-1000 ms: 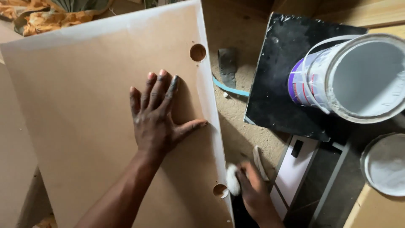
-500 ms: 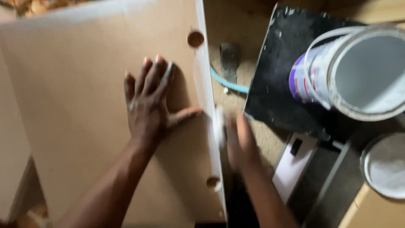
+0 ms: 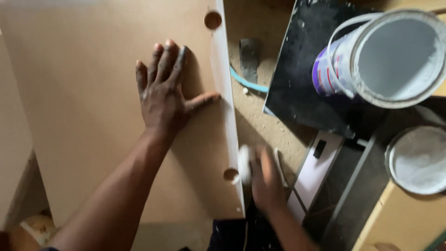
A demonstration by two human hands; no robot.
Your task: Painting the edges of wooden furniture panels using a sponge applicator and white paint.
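Note:
A large tan fibreboard panel (image 3: 93, 93) with two round holes near its right side lies in front of me. My left hand (image 3: 165, 95) rests flat on it, fingers spread, thumb pointing to the white-coated right edge (image 3: 223, 88). My right hand (image 3: 265, 179) is blurred and grips a small white pad (image 3: 244, 163) pressed against that edge, beside the lower hole (image 3: 230, 175).
An open can of white paint (image 3: 390, 56) stands on a black board (image 3: 302, 83) at the right. Its lid (image 3: 418, 160) lies below it. A dark scraper (image 3: 249, 53) and a blue strip (image 3: 248, 82) lie on the dusty surface between.
My right hand slid the white pad up along the panel's edge, then back down to the lower hole. My left hand stayed flat on the panel.

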